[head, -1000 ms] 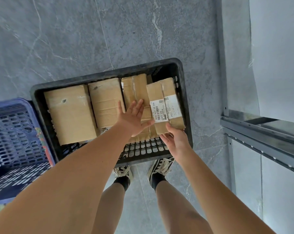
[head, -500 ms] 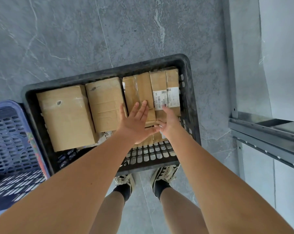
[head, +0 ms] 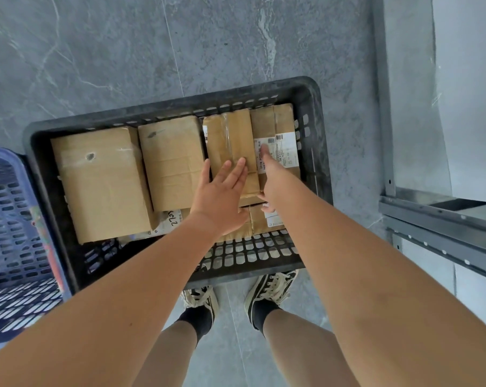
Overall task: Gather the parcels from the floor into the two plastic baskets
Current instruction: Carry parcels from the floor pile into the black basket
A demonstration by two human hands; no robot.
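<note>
A black plastic basket stands on the floor in front of my feet, holding several brown cardboard parcels. The rightmost parcel carries a white label and lies against the basket's right wall. My right hand rests flat on it with straight fingers. My left hand lies open on the taped parcel beside it, fingers spread. Two larger parcels fill the basket's left half. More parcels show underneath near the front.
A blue plastic basket stands against the black basket's left side. Grey metal shelving runs along the right. Grey marbled floor tiles stretch beyond the baskets. My two shoes stand just behind the black basket.
The labelled parcel went from tilted in my right hand to lying flat at the basket's right end. My right hand moved forward onto it; my left hand stayed on the neighbouring parcel.
</note>
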